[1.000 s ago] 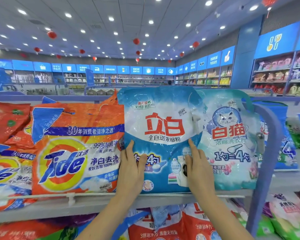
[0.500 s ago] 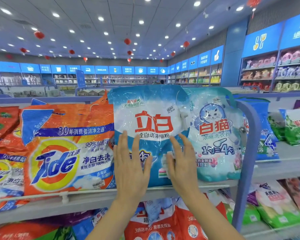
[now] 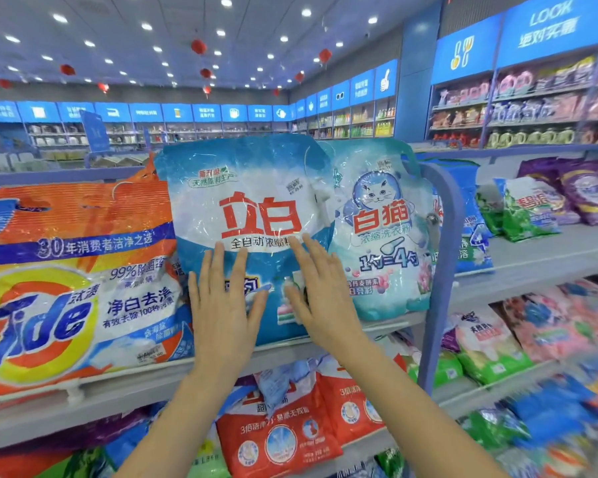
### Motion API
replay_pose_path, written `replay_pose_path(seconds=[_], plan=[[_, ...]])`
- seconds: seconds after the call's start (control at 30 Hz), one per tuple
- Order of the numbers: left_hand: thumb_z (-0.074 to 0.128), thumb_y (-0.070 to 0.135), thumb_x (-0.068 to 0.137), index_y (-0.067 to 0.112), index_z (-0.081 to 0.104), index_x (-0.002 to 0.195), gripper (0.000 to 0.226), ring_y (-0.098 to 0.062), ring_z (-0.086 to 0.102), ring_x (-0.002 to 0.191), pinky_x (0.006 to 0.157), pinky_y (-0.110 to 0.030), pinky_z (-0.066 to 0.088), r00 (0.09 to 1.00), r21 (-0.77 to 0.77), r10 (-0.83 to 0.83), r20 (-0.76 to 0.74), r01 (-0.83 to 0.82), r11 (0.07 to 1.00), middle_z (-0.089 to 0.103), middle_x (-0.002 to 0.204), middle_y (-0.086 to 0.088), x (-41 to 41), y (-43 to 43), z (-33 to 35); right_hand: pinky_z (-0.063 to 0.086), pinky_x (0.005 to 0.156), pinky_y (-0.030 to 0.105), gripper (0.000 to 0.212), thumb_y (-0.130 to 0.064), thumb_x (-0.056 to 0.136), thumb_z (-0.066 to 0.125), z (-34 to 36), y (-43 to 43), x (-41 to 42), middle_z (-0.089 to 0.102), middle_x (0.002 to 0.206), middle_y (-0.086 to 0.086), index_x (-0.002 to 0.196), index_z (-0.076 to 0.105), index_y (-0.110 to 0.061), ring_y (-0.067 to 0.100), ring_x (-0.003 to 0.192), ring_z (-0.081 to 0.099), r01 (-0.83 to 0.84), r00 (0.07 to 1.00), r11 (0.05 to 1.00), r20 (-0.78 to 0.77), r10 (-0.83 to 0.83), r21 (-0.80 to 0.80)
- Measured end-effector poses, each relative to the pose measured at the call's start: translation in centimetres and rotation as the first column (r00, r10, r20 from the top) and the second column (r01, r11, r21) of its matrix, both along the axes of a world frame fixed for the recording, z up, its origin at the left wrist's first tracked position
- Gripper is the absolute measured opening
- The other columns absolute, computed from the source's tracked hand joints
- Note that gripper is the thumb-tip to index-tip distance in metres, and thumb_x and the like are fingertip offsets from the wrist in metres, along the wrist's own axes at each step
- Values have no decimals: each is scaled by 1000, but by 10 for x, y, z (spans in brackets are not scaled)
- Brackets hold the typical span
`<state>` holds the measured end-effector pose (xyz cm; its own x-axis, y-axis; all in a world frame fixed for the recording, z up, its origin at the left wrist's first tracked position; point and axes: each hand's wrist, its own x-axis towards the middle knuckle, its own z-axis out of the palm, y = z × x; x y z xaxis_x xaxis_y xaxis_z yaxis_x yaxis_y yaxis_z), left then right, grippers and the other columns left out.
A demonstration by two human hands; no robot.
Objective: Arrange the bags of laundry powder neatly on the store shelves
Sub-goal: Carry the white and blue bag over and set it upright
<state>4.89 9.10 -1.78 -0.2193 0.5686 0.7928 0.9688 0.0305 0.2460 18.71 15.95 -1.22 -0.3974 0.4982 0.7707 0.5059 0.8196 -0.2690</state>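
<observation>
My left hand (image 3: 221, 305) and right hand (image 3: 321, 298) press the blue bag (image 3: 242, 208) upright on the shelf (image 3: 118, 379).
Fingers (image 3: 217, 260) straight, gripping nothing. It looks soft, heavy and slick; I'd take the side edges outside my fingers.

Bright shop here. Grey ceiling (image 3: 101, 8) overhead, dotted with round white spotlights (image 3: 226, 2), and red lanterns (image 3: 198, 46) hang from it in a loose line down the room. Along the far wall runs a band of blue signs (image 3: 208, 112) with white icons, over racks (image 3: 59, 134) too blurred to read. The band turns the corner and comes up the right wall, past a plain blue pillar (image 3: 418, 81), to a bigger LOOK sign (image 3: 549, 27) above more stocked racks. Up close, a grey shelf (image 3: 118, 398) crosses the view, its right end closed by a curved blue post (image 3: 442, 288).
</observation>
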Motion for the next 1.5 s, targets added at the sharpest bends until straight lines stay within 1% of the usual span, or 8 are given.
replay_pose_path(seconds=[0.4,0.5,0.73,1.03,1.17,1.27,1.43,1.5], plan=[[56,21,80,8,59,101,25,-23,47,107,95,-27,33,865,279,-436,249,368,887,50,107,-5,131,6,-14,38,71,4,14,-26,84,52,-30,-51,307,63,75,-21,96,56,-29,-12,74,55,279,808,928,-462,-366,-248],[54,30,80,38,51,94,17,0,53,88,82,-25,43,705,230,-588,398,543,807,54,91,16,199,22,-23,45,71,14,14,-25,84,52,-45,-77,380,66,81,-22,93,59,-32,-3,74,60,317,743,895,-504,-440,-313],[62,29,80,32,61,88,9,9,58,69,64,-3,45,418,154,-602,680,721,675,63,85,4,358,78,-57,49,71,14,25,-15,95,50,-62,-102,573,66,92,-20,91,59,-37,1,77,60,435,604,813,-544,-582,-387],[51,3,91,17,61,98,19,7,64,75,66,-7,51,351,117,-543,763,751,650,67,88,9,513,150,-75,51,67,17,19,-15,94,50,-70,-53,721,68,91,-12,92,62,-29,2,73,59,357,498,805,-632,-594,-475],[53,5,90,21,62,95,19,6,64,74,69,-8,52,321,146,-575,752,770,621,71,83,15,569,197,-75,52,67,17,35,-64,75,59,-77,-9,766,67,93,-9,92,65,-34,5,75,59,315,519,822,-639,-568,-475],[53,5,90,25,63,93,22,3,65,77,73,-10,53,308,182,-593,744,761,623,70,92,3,605,243,-75,51,67,18,11,-39,87,56,-78,43,801,67,91,-10,88,66,-35,6,74,59,291,529,830,-643,-554,-476],[62,58,75,32,65,93,32,2,64,79,74,-13,52,335,203,-596,730,727,656,70,89,17,642,324,-59,52,68,16,38,-69,72,58,-58,147,849,67,93,-9,90,65,-36,6,78,60,250,594,861,-632,-497,-443],[61,64,72,33,65,94,38,1,65,81,76,-14,53,335,236,-593,732,691,683,70,90,16,659,351,-49,51,68,16,10,-44,86,57,-50,192,867,67,94,-8,88,65,-38,10,81,60,198,607,878,-649,-460,-436]])
